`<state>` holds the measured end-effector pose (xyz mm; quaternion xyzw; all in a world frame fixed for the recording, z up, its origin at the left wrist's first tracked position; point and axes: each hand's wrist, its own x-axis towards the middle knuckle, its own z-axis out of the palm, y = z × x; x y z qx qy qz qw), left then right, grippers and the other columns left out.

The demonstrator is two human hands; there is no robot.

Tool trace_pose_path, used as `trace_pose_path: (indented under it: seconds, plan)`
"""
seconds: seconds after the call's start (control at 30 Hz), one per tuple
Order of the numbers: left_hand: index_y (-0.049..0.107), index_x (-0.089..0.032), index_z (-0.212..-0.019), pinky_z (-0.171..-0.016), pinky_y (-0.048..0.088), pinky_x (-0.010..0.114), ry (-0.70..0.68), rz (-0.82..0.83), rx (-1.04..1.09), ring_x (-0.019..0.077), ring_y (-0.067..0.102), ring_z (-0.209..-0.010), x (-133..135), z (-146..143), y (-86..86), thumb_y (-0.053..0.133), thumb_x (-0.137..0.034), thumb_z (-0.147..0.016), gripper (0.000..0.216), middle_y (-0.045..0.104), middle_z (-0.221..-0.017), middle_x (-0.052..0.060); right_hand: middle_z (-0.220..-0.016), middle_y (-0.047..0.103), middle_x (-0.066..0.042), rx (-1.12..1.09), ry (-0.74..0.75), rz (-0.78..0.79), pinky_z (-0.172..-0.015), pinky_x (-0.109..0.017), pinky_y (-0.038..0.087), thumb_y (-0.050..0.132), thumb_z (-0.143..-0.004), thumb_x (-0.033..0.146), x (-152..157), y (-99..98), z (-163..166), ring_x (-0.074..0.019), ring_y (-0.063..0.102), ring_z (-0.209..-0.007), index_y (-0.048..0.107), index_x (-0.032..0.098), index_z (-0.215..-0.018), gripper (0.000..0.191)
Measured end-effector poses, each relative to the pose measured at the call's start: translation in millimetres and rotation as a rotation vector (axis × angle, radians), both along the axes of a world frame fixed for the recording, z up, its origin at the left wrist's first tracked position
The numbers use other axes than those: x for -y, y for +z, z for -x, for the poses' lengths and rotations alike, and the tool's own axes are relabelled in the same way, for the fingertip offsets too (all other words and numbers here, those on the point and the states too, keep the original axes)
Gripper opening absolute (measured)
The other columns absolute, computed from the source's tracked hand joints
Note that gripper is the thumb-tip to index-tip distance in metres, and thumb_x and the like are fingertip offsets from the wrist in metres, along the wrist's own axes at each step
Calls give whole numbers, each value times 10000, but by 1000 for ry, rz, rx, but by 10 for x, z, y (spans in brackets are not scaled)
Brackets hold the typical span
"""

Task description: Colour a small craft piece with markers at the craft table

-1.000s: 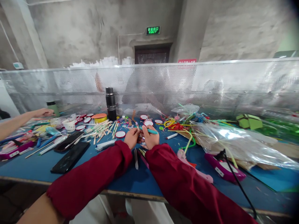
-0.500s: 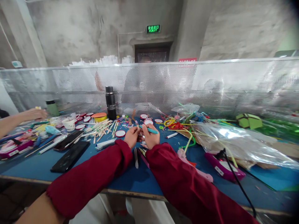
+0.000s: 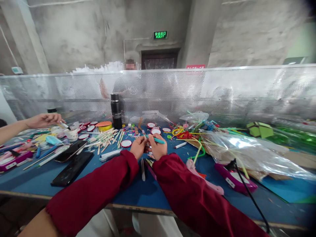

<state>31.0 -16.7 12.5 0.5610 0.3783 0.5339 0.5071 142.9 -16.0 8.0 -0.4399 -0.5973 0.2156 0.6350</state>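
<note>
My right hand [image 3: 159, 149] is closed around a teal marker [image 3: 159, 140], its back end pointing right. Close against it, my left hand [image 3: 138, 147] pinches a thin, light stick-like piece [image 3: 143, 132] whose upper end shows above the fingers. The marker's tip is hidden between the two hands. Below them on the blue table lie a pale flat stick [image 3: 143, 170] and a purple pen-like item [image 3: 151, 171]. Several white markers [image 3: 110, 154] rest left of my left hand, near a round white lid with a red rim [image 3: 126, 143].
A co-worker's hand [image 3: 45, 120] holds a pen-like tool over a paper cup [image 3: 72, 135]. Wooden sticks [image 3: 105, 140], a black bottle [image 3: 116, 112] and phones [image 3: 72, 168] lie or stand left. Plastic film [image 3: 247, 148] and a purple device [image 3: 234, 179] occupy the right. A perforated screen [image 3: 172, 95] stands behind.
The co-worker's hand has moved right to the paper cup, and a pen-like tool now shows in it. A person behind the screen has shifted left. My hands stay nearly in place.
</note>
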Motion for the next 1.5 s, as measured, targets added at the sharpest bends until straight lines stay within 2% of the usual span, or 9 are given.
trace_pose_path:
  seconds: [0.2,0.67,1.03,1.23,1.5]
  plan:
    - [542,-171,-889,-461,449,190,8,2,10,79,586,-462,-10,7,-3,575,-349,-888,180,675,-757,1,-578,551,24,-19,2,-26,-522,-236,371,556,-837,588,-4,0,14,-123,486,-563,584,212,-715,396]
    - [538,-177,-870,-457,450,201,-12,-11,-13,88,594,-463,-32,18,-24,631,-438,-845,279,695,-795,18,-558,547,18,21,-46,-66,-519,-248,374,512,-856,586,-39,-22,2,-130,486,-552,589,221,-674,416]
    - [538,-181,-862,-455,441,196,4,11,21,92,573,-447,-44,20,-38,644,-409,-839,253,606,-629,-31,-544,536,22,3,-57,-45,-526,-247,368,504,-852,618,-56,-31,22,-128,478,-545,579,219,-668,445]
    - [539,-182,-890,-466,445,205,-3,28,-3,97,589,-463,-20,14,-9,626,-419,-849,256,653,-701,-6,-536,530,23,-7,-41,-40,-511,-245,358,506,-848,625,-66,-39,23,-123,461,-523,576,219,-660,454]
    - [527,-181,-867,-461,444,200,-18,2,-20,91,585,-459,-20,27,-12,587,-393,-868,220,645,-693,-13,-521,516,21,-15,-33,-48,-495,-246,352,509,-839,634,-51,-28,18,-123,452,-511,584,215,-665,460]
